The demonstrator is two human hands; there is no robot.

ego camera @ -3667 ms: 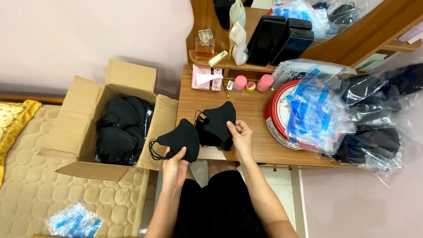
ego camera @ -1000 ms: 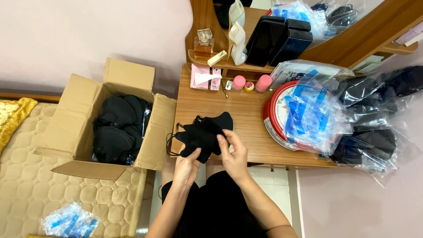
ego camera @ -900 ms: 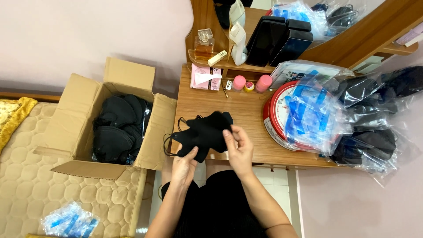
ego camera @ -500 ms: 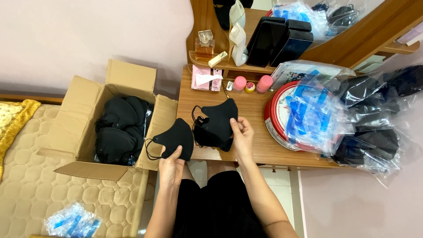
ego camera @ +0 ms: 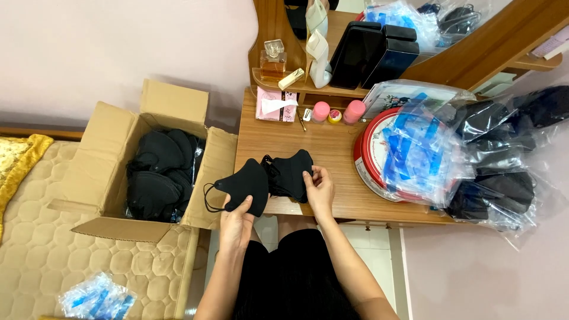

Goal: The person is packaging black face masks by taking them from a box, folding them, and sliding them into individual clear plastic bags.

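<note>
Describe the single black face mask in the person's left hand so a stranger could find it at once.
Start at the wooden dressing table; at its front left edge, beside the open cardboard box, the left hand lifts one black fabric mask. Unlike the stacked black masks under the right hand, it is alone, ear loop dangling.

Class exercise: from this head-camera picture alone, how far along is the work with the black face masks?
Done: bagged black masks are piled at the table's right end. In hand: the left hand holds one black mask at the wooden table edge, and the right hand grips a small stack of masks on it. Left: the cardboard box holds many loose masks, and empty clear bags wait on the red tin.
</note>
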